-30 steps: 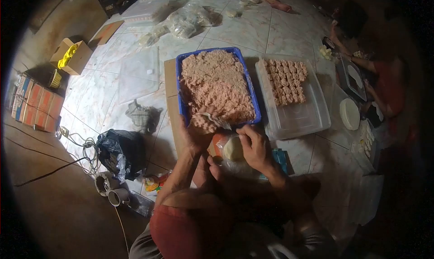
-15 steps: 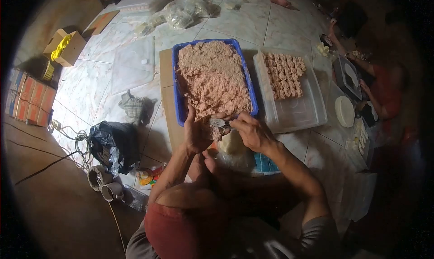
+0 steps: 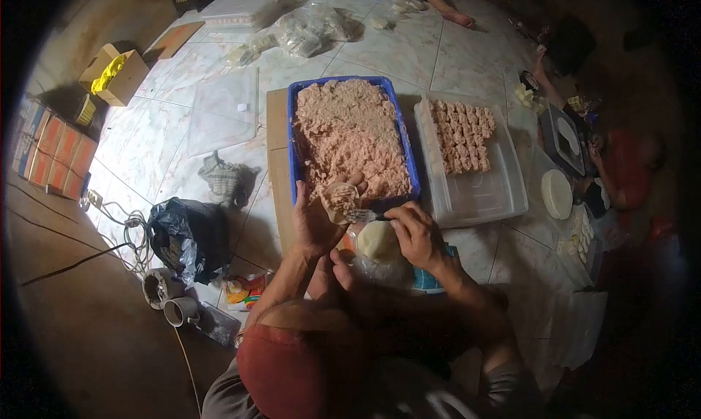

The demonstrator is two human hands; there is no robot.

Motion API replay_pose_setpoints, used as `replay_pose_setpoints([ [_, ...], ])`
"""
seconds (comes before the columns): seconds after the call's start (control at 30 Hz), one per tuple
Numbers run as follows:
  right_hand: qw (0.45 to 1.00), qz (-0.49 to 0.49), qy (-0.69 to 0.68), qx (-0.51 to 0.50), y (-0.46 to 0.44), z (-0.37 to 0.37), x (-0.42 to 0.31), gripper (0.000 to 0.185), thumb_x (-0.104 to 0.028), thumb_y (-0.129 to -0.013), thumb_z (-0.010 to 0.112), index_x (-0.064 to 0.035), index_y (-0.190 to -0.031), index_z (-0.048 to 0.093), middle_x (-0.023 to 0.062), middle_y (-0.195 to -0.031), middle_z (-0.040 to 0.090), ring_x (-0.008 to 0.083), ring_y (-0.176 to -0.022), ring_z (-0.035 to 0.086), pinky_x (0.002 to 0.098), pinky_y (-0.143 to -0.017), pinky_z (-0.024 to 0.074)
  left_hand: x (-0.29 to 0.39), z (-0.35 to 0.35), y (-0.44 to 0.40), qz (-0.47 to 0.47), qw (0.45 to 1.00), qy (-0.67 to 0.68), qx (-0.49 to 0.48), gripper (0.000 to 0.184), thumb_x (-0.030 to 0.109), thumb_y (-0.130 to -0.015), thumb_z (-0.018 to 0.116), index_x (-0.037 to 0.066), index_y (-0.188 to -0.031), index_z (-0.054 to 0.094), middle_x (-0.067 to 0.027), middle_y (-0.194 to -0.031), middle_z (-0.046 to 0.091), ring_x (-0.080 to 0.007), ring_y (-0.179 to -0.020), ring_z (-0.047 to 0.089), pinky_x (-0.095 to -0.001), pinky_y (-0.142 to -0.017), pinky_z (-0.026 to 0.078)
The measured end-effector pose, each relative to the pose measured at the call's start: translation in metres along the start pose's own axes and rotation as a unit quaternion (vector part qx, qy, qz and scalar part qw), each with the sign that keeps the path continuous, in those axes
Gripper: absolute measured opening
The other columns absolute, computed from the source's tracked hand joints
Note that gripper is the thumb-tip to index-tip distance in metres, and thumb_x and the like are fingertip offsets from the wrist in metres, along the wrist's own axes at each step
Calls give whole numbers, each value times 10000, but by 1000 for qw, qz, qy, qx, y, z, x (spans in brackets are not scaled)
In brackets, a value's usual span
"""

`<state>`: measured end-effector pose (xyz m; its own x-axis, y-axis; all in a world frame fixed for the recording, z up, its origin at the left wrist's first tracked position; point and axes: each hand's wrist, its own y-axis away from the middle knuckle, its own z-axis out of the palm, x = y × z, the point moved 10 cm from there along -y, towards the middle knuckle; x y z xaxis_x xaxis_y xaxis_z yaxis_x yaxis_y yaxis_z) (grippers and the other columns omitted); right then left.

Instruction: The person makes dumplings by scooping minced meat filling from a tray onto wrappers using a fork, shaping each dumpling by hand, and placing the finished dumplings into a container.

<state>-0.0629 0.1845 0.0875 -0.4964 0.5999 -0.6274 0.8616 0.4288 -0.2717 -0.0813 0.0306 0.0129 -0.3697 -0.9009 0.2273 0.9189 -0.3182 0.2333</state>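
Observation:
My left hand (image 3: 319, 222) is cupped palm up, holding a round dumpling wrapper (image 3: 330, 213) with pinkish minced filling (image 3: 342, 197) on it. My right hand (image 3: 416, 233) grips a fork (image 3: 362, 215) by its handle, the tines touching the wrapper's filling. Just beyond both hands, a blue tub (image 3: 413, 172) holds a large mass of the same minced filling (image 3: 350, 134). Below my hands, a pale round stack of wrappers (image 3: 377, 241) rests on clear plastic. To the right, a clear plastic box (image 3: 475, 200) contains rows of filled dumplings (image 3: 461, 135).
Cardboard (image 3: 278, 163) lies under the tub. A black plastic bag (image 3: 186, 236), a grey cloth (image 3: 223, 176) and a mug (image 3: 179, 311) are at left. Plastic bags (image 3: 310, 28) lie at the back. Another person (image 3: 628, 167) sits at right near a white disc (image 3: 557, 194).
My left hand has turned its palm up, bringing the wrapper and filling into view. The fork has moved slightly down and right with my right hand. The camera view has shifted a little.

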Motion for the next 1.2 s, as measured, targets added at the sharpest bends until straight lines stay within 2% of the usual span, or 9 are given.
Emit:
replay_pose_setpoints([
  [0.07,1000,-16,-2,27,-5,-10,-8,208,-25,-917,547,-14,-1112,619,175,-980,608,374,-942,617,443,-791,499,9,4,-3,32,999,-30,22,869,741,-944,351,17,-1411,458,-199,-1318,579,-351,-1213,558,-508,-1085,387],
  [0.17,997,4,-29,72,-4,-19,-22,197,-38,-927,547,-6,-1110,614,187,-1029,627,372,-966,624,432,-814,500,-19,-31,-5,-82,996,-18,35,825,714,-957,361,33,-1414,461,-202,-1311,583,-363,-1246,532,-537,-1105,363],
  [0.27,977,143,-115,104,8,-15,-6,197,-52,-929,547,6,-1107,611,202,-1015,649,363,-944,642,411,-820,504,-16,-41,-6,-36,999,-1,32,829,708,-957,369,36,-1439,436,-203,-1340,564,-361,-1273,509,-562,-1116,340],
  [0.37,976,120,-125,131,17,10,-12,191,-49,-930,542,10,-1097,616,196,-1002,657,364,-931,644,418,-817,506,-6,-57,-10,42,994,-67,77,812,722,-948,388,89,-1456,422,-151,-1420,515,-328,-1315,481,-539,-1128,325],
  [0.4,979,108,-110,130,13,14,-18,178,-40,-912,596,-5,-1081,638,151,-984,662,281,-910,651,368,-789,511,-12,-55,-9,41,994,-67,76,812,722,-948,388,89,-1456,422,-151,-1420,515,-328,-1315,481,-539,-1128,325],
  [0.6,991,-2,-75,115,7,20,-41,182,-15,-891,589,9,-1058,656,177,-959,651,350,-909,642,401,-786,509,-11,-33,-10,67,994,-78,-41,1005,832,-897,237,29,-1489,364,-181,-1469,462,-338,-1362,433,-532,-1162,274],
  [0.77,985,77,-59,145,16,17,-18,148,-12,-897,584,12,-1024,655,178,-966,649,353,-903,633,409,-805,496,-4,-22,-3,87,992,-88,-38,1021,830,-894,274,25,-1522,308,-185,-1537,379,-343,-1413,363,-531,-1186,235],
  [1.1,989,97,-80,83,16,22,-17,137,-28,-897,616,17,-1023,649,184,-933,666,352,-877,654,395,-782,509,13,-5,6,109,991,-40,-73,946,767,-936,306,0,-1486,369,-198,-1497,437,-343,-1384,420,-489,-1170,285],
  [1.2,964,164,-123,167,26,10,-16,153,-4,-897,588,13,-1040,640,195,-980,666,358,-903,649,403,-797,511,17,-26,7,132,990,-24,48,946,786,-912,350,-17,-1403,452,-228,-1415,522,-355,-1274,530,-470,-1090,392],
])
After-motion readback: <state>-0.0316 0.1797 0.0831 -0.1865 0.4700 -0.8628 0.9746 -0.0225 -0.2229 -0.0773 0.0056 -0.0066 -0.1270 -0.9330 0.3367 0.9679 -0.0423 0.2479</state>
